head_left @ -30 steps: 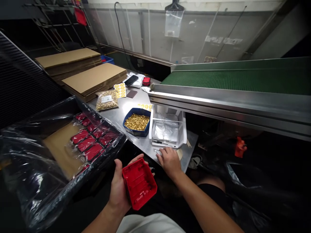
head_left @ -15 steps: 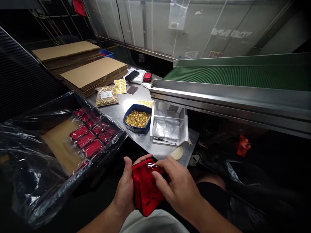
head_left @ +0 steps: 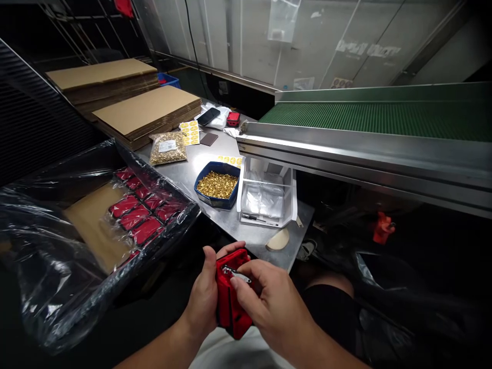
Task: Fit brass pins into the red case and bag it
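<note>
My left hand [head_left: 203, 293] is wrapped around a small red case [head_left: 240, 320] with black edging, holding it tilted in front of my lap. The case stands open, its red lining facing up. Between the thumb and fingers of my right hand [head_left: 272, 297] is a small shiny nail clipper [head_left: 239, 275], its head end against the upper part of the lining. My right fingers cover part of the case's inside.
Ahead on the metal table [head_left: 253, 238] are a blue tray [head_left: 202, 197] of small gold pieces and a white bin [head_left: 294, 205] with clear bags and a pen. A plastic-lined box [head_left: 90, 225] with red cases stands left. A green conveyor [head_left: 369, 120] runs along the right.
My right hand has brought the nail clipper lower and left over the lining, and more of it shows. The red case has turned slightly in my left hand.
</note>
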Available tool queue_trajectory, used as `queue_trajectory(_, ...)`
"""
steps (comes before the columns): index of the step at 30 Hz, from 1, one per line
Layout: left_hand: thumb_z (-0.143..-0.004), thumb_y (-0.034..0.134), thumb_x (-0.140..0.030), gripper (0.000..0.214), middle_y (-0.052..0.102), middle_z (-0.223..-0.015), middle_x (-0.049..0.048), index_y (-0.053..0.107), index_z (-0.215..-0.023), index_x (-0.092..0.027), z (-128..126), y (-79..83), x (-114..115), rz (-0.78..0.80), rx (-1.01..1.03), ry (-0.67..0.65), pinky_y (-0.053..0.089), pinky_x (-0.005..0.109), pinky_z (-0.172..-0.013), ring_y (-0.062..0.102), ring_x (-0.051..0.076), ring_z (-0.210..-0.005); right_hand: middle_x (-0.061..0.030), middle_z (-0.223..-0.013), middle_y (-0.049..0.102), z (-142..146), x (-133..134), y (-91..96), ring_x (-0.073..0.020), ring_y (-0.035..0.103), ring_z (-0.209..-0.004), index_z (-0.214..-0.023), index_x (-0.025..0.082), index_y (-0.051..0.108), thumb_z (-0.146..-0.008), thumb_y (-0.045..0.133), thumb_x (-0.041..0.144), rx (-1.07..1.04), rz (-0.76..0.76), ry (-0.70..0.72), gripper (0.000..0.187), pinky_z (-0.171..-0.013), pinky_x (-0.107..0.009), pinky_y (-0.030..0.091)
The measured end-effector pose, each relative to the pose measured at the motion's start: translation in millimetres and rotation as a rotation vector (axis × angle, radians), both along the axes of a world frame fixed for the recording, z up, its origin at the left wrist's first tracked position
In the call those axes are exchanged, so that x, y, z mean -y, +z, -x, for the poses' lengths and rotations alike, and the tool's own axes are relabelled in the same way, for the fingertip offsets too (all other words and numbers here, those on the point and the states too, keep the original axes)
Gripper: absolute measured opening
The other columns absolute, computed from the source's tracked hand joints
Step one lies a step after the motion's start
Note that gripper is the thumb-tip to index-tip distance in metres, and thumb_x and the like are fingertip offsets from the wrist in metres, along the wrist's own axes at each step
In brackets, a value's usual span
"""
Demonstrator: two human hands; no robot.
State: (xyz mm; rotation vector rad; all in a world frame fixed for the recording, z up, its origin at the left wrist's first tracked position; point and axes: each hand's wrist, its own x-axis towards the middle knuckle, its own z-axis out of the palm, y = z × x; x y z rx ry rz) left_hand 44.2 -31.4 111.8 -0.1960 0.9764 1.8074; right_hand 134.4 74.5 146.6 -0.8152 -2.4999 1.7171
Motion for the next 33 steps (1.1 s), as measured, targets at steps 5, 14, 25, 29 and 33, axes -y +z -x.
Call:
queue_trajectory(5, -0.085, 0.044, -0.076, 0.076, 0.061, -0.116, 0.0165, 0.051, -0.131, -0.016, -2, -1.3, 0, 0.021, -0.009, -0.022, 0.055, 0.039, -0.084, 0.061, 0.034, -0.104, -0.0002, -0.081, 0.066, -1, 1, -2.5, -0.0124, 0.057, -0.07, -0.085, 0.022, 0.065, -0.088, 0.054, 0.035, -0.015, 0.026, -0.019, 0.017, -0.06, -0.025, 0.04)
queue_trajectory(14, -0.09, 0.037, -0.071, 0.074, 0.063, -0.111, 0.0203, 0.045, -0.136, -0.014, -3, -1.1, 2, 0.022, 0.052, -0.061, 0.056, 0.045, -0.082, 0.063, 0.039, -0.1, 0.0001, -0.075, 0.063, -9, -9, -5.3, -0.0115, 0.055, -0.066, -0.083, 0.021, 0.064, -0.09, 0.055, 0.035, -0.138, 0.004, -0.045, 0.018, -0.06, -0.025, 0.042)
queue_trajectory(25, -0.093, 0.036, -0.067, 0.067, 0.065, -0.107, 0.0183, 0.048, -0.134, -0.016, -3, 3.4, -1, 0.033, 0.197, -0.075, 0.058, 0.041, -0.078, 0.066, 0.035, -0.098, 0.0, -0.084, 0.062, -4, -13, -6.2, -0.0124, 0.057, -0.072, -0.095, 0.026, 0.067, -0.088, 0.057, 0.028, -0.19, -0.262, 0.104, 0.013, -0.061, -0.025, 0.046)
queue_trajectory(29, -0.092, 0.036, -0.067, 0.069, 0.066, -0.104, 0.0202, 0.048, -0.134, -0.013, -3, 2.0, -1, 0.055, 0.185, -0.108, 0.058, 0.043, -0.076, 0.066, 0.037, -0.094, -0.0009, -0.085, 0.063, -5, -16, -4.0, -0.0125, 0.058, -0.073, -0.097, 0.024, 0.067, -0.088, 0.057, 0.027, -0.204, -0.285, 0.135, 0.014, -0.061, -0.025, 0.047)
queue_trajectory(33, -0.093, 0.037, -0.065, 0.067, 0.067, -0.1, 0.0202, 0.048, -0.133, -0.012, -4, 1.2, 0, 0.074, 0.172, -0.138, 0.057, 0.045, -0.075, 0.067, 0.037, -0.091, -0.0019, -0.093, 0.065, -7, -20, -2.2, -0.011, 0.059, -0.076, -0.095, 0.022, 0.063, -0.091, 0.054, 0.025, -0.256, -0.286, 0.196, 0.011, -0.062, -0.023, 0.047)
